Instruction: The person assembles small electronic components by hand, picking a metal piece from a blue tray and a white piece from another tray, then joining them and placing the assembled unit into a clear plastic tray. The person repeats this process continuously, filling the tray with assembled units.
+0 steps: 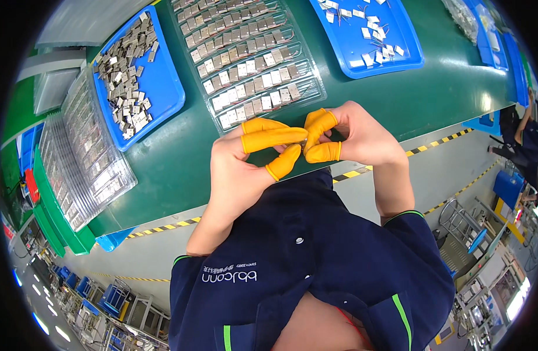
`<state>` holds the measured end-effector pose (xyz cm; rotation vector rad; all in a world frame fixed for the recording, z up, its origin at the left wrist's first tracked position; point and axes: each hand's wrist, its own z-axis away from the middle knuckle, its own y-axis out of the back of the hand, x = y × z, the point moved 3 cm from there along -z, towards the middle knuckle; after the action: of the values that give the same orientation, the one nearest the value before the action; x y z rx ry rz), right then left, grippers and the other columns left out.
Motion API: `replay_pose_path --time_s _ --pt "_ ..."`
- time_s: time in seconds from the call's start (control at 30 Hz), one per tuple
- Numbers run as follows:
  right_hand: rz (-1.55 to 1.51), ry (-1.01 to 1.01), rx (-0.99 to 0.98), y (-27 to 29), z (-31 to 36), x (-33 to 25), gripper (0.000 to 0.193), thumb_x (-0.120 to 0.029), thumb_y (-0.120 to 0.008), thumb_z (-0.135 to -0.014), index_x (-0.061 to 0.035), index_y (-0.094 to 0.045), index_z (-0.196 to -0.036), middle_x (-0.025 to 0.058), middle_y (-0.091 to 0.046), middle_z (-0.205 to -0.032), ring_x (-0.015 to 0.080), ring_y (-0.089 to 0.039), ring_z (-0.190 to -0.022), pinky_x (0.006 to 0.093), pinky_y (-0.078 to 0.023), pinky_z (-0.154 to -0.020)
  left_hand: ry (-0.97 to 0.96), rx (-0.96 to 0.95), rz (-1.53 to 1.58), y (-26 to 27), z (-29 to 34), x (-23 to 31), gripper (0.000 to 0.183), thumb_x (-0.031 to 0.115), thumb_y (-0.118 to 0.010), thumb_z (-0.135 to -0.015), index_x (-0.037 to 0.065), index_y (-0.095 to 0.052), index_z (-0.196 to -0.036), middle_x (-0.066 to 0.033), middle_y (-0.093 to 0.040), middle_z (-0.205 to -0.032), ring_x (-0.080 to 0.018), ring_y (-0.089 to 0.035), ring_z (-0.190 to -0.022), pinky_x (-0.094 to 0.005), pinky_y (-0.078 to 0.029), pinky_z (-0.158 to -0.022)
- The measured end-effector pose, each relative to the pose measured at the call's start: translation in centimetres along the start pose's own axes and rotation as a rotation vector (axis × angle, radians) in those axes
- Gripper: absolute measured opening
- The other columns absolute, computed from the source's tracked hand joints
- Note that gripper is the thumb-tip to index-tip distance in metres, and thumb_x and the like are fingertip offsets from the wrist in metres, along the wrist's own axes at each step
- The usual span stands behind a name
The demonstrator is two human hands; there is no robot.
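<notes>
My left hand and my right hand meet fingertip to fingertip above the near edge of the green table. Yellow finger cots cover the thumbs and several fingers. Both hands are closed in a pinch around a tiny dark piece, mostly hidden between the tips, so its kind does not show. Just beyond the hands lies a clear plastic tray with rows of small silver metal-cased parts with thin wires.
At the left, a blue tray holds a heap of small metal parts, beside stacked clear trays. Another blue tray at the far right holds white parts with wires. A person is at the right edge.
</notes>
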<state>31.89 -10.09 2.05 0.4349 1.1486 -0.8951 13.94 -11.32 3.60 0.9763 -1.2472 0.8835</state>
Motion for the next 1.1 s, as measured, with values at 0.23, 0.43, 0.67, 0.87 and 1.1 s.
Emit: replay_pose_path --time_s 0.23,0.43,0.67,0.87,1.1 --pt "0.120 0.012 -0.050 1.0 0.2 -0.4 0.012 -0.004 -0.070 -0.070 0.0021 -0.065 -0.079 0.0010 -0.057 -0.068 0.0079 -0.047 -0.061 0.0234 -0.040 -0.058 0.053 -0.044 -0.005 -0.8 -0.3 0.1 0.025 -0.008 -0.067 -0.066 -0.001 -0.069 -0.090 -0.0103 -0.065 -0.090 -0.0163 -0.061 -0.082 -0.0257 -0.048 -0.074" --pt "-0.051 -0.103 0.045 1.3 -0.4 0.4 0.036 -0.006 -0.072 -0.074 -0.0016 -0.059 -0.107 0.0012 -0.060 -0.081 0.0052 -0.050 -0.067 0.0198 -0.041 -0.063 0.227 0.136 0.196 -1.0 -1.3 -1.6 0.023 -0.005 -0.066 -0.075 0.000 -0.067 -0.097 -0.0057 -0.066 -0.093 -0.0121 -0.062 -0.079 -0.0231 -0.049 -0.076" --pt "0.741 0.811 0.734 1.7 0.6 -1.2 0.029 -0.008 -0.077 -0.061 -0.0091 -0.069 -0.090 0.0027 -0.061 -0.085 0.0140 -0.054 -0.067 0.0243 -0.043 -0.061 0.272 0.267 0.360 -0.2 -2.6 -2.1 0.028 -0.005 -0.063 -0.078 -0.007 -0.060 -0.106 -0.0135 -0.064 -0.103 -0.0186 -0.063 -0.091 -0.0284 -0.049 -0.085" --pt "0.992 0.854 0.811 1.1 0.1 -1.2 0.024 -0.007 -0.071 -0.056 -0.0109 -0.069 -0.080 0.0025 -0.062 -0.090 0.0227 -0.055 -0.090 0.0331 -0.043 -0.075 0.289 0.251 0.411 -0.9 -2.8 -2.1 0.028 -0.008 -0.063 -0.078 -0.008 -0.060 -0.106 -0.0142 -0.063 -0.104 -0.0183 -0.062 -0.095 -0.0280 -0.048 -0.088" --pt "0.973 0.686 0.783 2.4 -0.7 -1.1 0.019 -0.005 -0.072 -0.060 -0.0077 -0.066 -0.078 0.0032 -0.061 -0.097 0.0260 -0.051 -0.103 0.0355 -0.041 -0.086 -0.212 0.377 -0.543 -0.9 -2.7 -0.6 0.036 0.003 -0.068 -0.074 0.000 -0.060 -0.109 -0.0120 -0.055 -0.119 -0.0263 -0.051 -0.111 -0.0373 -0.040 -0.095"
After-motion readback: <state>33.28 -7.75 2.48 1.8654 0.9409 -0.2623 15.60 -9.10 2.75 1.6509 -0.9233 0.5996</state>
